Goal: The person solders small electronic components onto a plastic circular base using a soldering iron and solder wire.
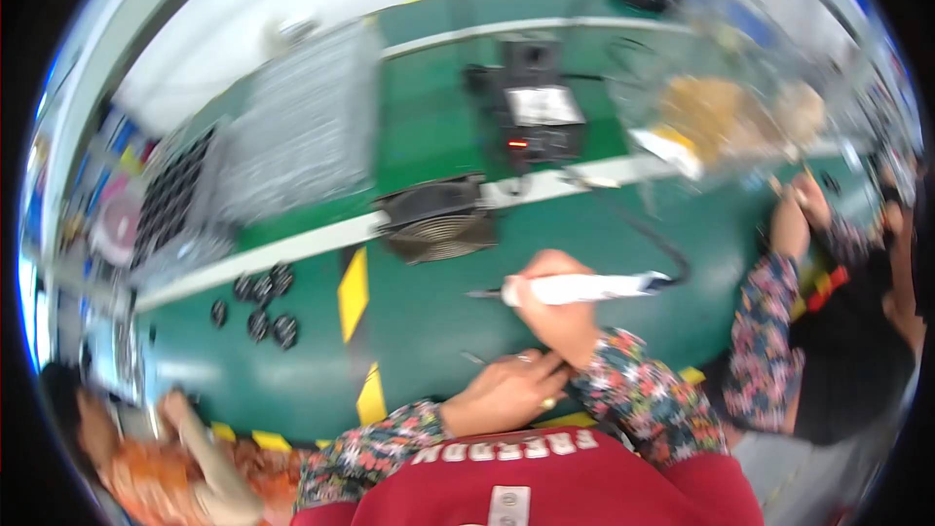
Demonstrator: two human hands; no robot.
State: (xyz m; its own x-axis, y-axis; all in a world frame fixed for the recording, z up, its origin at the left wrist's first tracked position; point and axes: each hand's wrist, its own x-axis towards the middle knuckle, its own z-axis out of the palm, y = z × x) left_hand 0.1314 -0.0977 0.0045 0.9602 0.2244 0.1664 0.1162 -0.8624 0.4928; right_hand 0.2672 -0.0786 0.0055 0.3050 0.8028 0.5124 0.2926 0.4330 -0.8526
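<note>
My right hand point(557, 317) is closed around the white handle of a soldering iron point(594, 289), held above the green bench mat with its thin tip pointing left. A dark cord runs from the handle's right end back to a black soldering station point(539, 127) with a red display. Close to the bench's front edge, my left hand point(511, 392) is curled under my right wrist, its fingers pressed together. What it holds, if anything, is hidden. A small thin light piece point(472, 357) lies beside its fingers, too blurred to name.
Several small black round parts point(258, 307) lie at left. A dark square fan with a grille point(435, 219) stands mid-bench. Behind are a black tray point(175, 197), stacked clear trays point(302, 122) and a plastic bag point(706, 122). Co-workers' arms point(769, 331) work at right and left.
</note>
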